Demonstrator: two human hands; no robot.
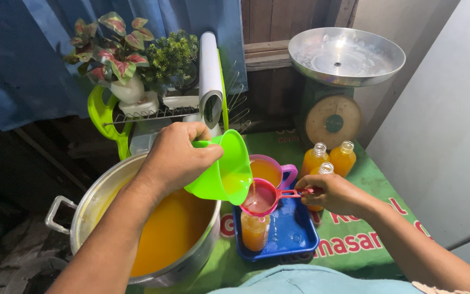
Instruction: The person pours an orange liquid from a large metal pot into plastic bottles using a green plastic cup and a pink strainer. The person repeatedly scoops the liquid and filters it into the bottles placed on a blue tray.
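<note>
My left hand (178, 155) grips the handle of a bright green scoop cup (225, 169), tilted so orange liquid runs out of it. The stream falls into a small pink strainer (259, 198), whose red handle my right hand (335, 193) pinches. The strainer rests over a clear plastic bottle (255, 231) partly filled with orange liquid. That bottle stands in a blue tray (295, 231). Under my left forearm is a large metal pot (104, 196) full of orange liquid.
A pink mug (270, 166) of orange liquid stands behind the strainer. Three filled open bottles (330, 158) stand by my right hand. A weighing scale with a metal pan (344, 57) is at the back right, and potted plants (126, 60) on a rack at the back left. A green printed cloth (376, 228) covers the table.
</note>
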